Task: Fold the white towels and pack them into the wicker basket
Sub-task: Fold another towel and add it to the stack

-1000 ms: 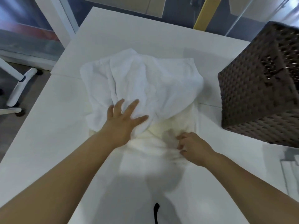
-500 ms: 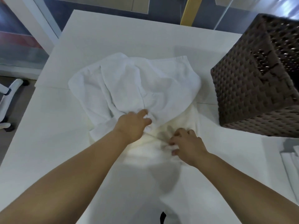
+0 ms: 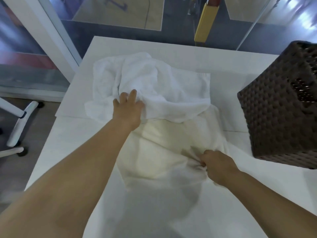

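Surface [image 3: 171, 48]: one, white, carrying all.
Wicker basket [image 3: 277, 107]: one, dark brown, right of the towels.
Towels: two; white towel [image 3: 163, 90] crumpled behind cream towel [image 3: 163, 152].
Left hand [image 3: 127, 109]: fingers spread, on the white towel; curled half a second ago.
Right hand [image 3: 217, 166]: pinching the cream towel, now nearer the person.

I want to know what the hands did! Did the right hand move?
Yes. The right hand, gripping the cream towel, pulled back toward the person, farther from the wicker basket.

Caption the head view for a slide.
Left hand on crumpled white towel, right hand pinching cream towel, wicker basket alongside.
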Action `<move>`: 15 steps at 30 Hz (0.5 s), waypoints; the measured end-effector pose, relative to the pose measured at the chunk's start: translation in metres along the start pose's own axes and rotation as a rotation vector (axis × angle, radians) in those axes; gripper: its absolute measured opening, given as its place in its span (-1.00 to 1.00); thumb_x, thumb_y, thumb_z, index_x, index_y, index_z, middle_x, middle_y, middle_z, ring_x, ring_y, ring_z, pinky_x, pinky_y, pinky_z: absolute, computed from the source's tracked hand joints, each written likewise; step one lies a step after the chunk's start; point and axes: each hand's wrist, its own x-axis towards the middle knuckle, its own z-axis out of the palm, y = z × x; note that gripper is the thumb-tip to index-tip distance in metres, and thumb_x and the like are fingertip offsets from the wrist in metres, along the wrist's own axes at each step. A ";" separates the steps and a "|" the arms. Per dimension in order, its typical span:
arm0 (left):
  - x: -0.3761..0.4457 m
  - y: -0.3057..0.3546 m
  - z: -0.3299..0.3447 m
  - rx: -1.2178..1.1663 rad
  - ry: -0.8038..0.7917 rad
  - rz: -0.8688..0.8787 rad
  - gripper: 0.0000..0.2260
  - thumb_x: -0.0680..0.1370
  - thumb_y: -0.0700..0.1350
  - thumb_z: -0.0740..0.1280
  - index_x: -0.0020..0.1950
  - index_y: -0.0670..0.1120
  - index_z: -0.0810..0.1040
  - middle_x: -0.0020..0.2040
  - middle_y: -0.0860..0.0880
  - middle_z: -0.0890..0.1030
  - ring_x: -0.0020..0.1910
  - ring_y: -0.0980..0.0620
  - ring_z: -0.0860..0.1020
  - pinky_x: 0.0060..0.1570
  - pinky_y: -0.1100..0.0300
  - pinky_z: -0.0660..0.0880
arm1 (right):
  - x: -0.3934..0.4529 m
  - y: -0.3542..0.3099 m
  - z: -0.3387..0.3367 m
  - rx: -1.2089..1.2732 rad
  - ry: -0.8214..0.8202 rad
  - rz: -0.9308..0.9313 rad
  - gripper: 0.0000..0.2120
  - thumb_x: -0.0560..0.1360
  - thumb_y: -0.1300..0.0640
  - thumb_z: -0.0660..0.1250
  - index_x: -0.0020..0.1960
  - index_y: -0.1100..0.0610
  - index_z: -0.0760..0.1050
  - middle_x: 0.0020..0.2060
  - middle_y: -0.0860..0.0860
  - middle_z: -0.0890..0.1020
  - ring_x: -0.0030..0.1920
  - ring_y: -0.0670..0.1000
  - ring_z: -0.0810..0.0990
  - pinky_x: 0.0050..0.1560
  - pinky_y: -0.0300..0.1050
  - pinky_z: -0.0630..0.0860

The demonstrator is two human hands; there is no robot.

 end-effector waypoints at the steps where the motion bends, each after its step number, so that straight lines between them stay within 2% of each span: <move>1: -0.002 0.000 0.005 -0.043 -0.028 0.025 -0.53 0.49 0.00 0.35 0.38 0.07 0.33 0.48 -0.05 -0.02 0.42 -0.22 0.06 0.36 -0.17 0.17 | 0.001 -0.001 0.000 -0.005 0.007 -0.005 -0.80 0.53 0.20 0.19 0.12 0.08 0.49 0.10 -0.01 0.48 0.08 0.09 0.51 -0.03 -0.08 0.49; 3: -0.014 0.006 0.014 -0.081 -0.029 0.087 -0.52 0.50 0.08 0.33 0.40 0.07 0.32 0.51 -0.06 -0.04 0.46 -0.20 -0.02 0.42 -0.22 0.02 | 0.000 -0.001 0.002 0.013 0.028 -0.015 -0.81 0.54 0.18 0.18 0.12 0.07 0.48 0.09 -0.01 0.47 0.08 0.09 0.48 -0.03 -0.07 0.48; 5: -0.034 0.019 0.019 -0.105 0.015 0.146 -0.55 0.52 0.11 0.29 0.39 0.06 0.35 0.49 -0.05 0.04 0.46 -0.16 0.00 0.42 -0.24 -0.08 | -0.005 0.001 0.007 0.059 0.080 -0.028 -0.78 0.52 0.24 0.17 0.11 0.03 0.44 0.06 -0.03 0.48 0.04 0.08 0.46 -0.08 -0.08 0.47; 8: -0.068 0.042 0.027 -0.227 0.005 0.207 -0.58 0.55 0.12 0.25 0.40 0.08 0.37 0.49 0.01 0.18 0.48 -0.07 0.06 0.42 -0.12 -0.14 | -0.014 0.007 0.023 0.135 0.184 -0.056 -0.65 0.48 0.32 0.19 0.18 0.01 0.43 0.06 -0.05 0.51 0.02 0.07 0.46 -0.14 -0.11 0.42; 12: -0.107 0.067 0.046 -0.362 -0.253 0.294 -0.53 0.58 0.13 0.19 0.48 0.11 0.25 0.53 0.08 0.15 0.51 0.02 0.07 0.42 0.07 0.09 | -0.032 0.013 0.045 0.277 0.217 -0.078 -0.65 0.49 0.30 0.25 0.21 0.01 0.43 0.08 -0.04 0.54 0.01 0.06 0.49 -0.12 -0.09 0.44; 15: -0.132 0.081 0.056 -0.341 -0.305 0.282 -0.57 0.60 0.13 0.15 0.47 0.11 0.27 0.47 0.07 0.28 0.46 -0.02 0.20 0.36 0.06 0.27 | -0.052 0.017 0.060 0.296 0.193 -0.101 -0.66 0.51 0.27 0.25 0.25 0.02 0.41 0.11 -0.03 0.53 0.04 0.06 0.49 -0.06 -0.05 0.47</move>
